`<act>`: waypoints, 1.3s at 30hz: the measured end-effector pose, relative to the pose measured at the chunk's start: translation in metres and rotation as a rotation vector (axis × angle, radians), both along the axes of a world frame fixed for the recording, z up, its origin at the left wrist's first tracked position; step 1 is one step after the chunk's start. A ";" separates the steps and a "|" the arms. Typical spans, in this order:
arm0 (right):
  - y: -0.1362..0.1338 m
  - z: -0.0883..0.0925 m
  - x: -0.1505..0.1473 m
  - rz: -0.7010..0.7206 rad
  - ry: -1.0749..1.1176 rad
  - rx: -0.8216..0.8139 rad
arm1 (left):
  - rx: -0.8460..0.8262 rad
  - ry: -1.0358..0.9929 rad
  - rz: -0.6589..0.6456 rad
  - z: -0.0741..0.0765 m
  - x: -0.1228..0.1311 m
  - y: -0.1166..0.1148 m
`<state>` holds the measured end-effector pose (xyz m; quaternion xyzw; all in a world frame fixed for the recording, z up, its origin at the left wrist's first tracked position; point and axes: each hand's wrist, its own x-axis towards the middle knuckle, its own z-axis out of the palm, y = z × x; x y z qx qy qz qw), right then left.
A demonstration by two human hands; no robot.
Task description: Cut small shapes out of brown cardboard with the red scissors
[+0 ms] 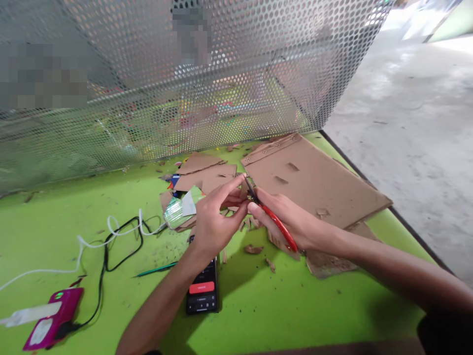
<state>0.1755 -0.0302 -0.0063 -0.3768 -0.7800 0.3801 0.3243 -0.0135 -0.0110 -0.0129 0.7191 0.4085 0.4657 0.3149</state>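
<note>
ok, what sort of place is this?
Probably a craft work area: green table strewn with cardboard scraps, perforated metal screen behind, red-handled tool in the right hand.

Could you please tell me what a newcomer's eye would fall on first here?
Probably the red-handled tool at the centre, held in the right hand with its tip close to the left hand. Next might come the large cardboard sheet beyond the right hand, on the bright green table. The magenta power strip at the lower left also stands out.
</note>
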 end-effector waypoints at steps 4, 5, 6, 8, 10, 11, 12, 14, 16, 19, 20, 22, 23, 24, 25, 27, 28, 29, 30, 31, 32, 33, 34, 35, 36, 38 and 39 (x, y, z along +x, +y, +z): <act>0.000 0.002 0.001 -0.013 0.015 -0.025 | -0.116 -0.076 0.007 0.001 0.001 0.000; 0.000 0.002 0.001 -0.008 0.017 -0.029 | -0.135 -0.088 0.009 0.001 0.001 0.000; 0.000 0.002 0.001 -0.001 0.015 -0.029 | -0.143 -0.099 0.015 0.001 0.001 0.000; 0.001 0.000 0.000 0.014 0.004 -0.016 | -0.145 -0.114 0.034 0.002 0.001 0.001; 0.001 -0.002 -0.001 0.020 -0.022 0.006 | -0.151 -0.118 0.060 0.003 0.001 0.001; 0.001 -0.003 -0.001 0.019 -0.039 0.015 | -0.156 -0.118 0.072 0.004 0.001 0.001; 0.001 -0.004 -0.001 0.015 -0.057 0.019 | -0.160 -0.117 0.081 0.004 0.001 0.001; 0.001 -0.004 -0.002 0.008 -0.094 0.019 | -0.162 -0.114 0.090 0.005 0.001 0.001; 0.000 -0.004 -0.002 0.008 -0.128 0.012 | -0.153 -0.112 0.094 0.005 0.001 0.000; 0.001 -0.003 -0.002 0.025 -0.173 0.000 | -0.143 -0.109 0.082 0.005 0.001 0.000; 0.001 -0.003 -0.002 0.031 -0.184 -0.003 | -0.144 -0.109 0.078 0.005 0.001 0.000; 0.001 -0.001 -0.002 0.036 -0.194 -0.012 | -0.151 -0.106 0.076 0.006 0.001 -0.001; 0.001 -0.001 -0.002 0.037 -0.194 -0.019 | -0.156 -0.103 0.078 0.007 0.001 -0.001; 0.001 0.000 -0.002 0.039 -0.193 -0.025 | -0.164 -0.099 0.080 0.007 0.001 -0.001; 0.000 0.001 -0.002 0.043 -0.192 -0.028 | -0.173 -0.096 0.080 0.008 0.001 -0.001; 0.000 0.002 -0.001 0.053 -0.193 -0.024 | -0.194 -0.096 0.073 0.009 0.002 0.000; 0.001 0.002 -0.001 0.055 -0.196 -0.016 | -0.204 -0.098 0.069 0.010 0.002 0.001; 0.001 0.002 -0.001 0.055 -0.201 -0.010 | -0.213 -0.101 0.065 0.010 0.002 0.001; 0.001 0.002 0.000 0.050 -0.208 -0.006 | -0.223 -0.104 0.063 0.011 0.002 0.002; 0.001 0.002 0.000 0.044 -0.216 -0.004 | -0.233 -0.105 0.063 0.012 0.002 0.002; 0.001 0.002 0.000 0.039 -0.224 -0.004 | -0.243 -0.107 0.063 0.012 0.002 0.002; 0.001 0.003 0.000 0.035 -0.232 -0.004 | -0.251 -0.111 0.063 0.013 0.002 0.003; 0.001 0.003 0.000 0.032 -0.238 -0.005 | -0.258 -0.115 0.064 0.013 0.002 0.003; 0.001 0.004 0.000 0.031 -0.243 -0.007 | -0.264 -0.120 0.063 0.013 0.002 0.003; 0.001 0.005 0.000 0.033 -0.246 -0.010 | -0.269 -0.126 0.063 0.014 0.002 0.003; 0.002 0.007 0.001 0.040 -0.252 -0.016 | -0.274 -0.138 0.055 0.014 0.002 0.002; 0.002 0.007 0.001 0.045 -0.253 -0.020 | -0.277 -0.142 0.049 0.014 0.002 0.002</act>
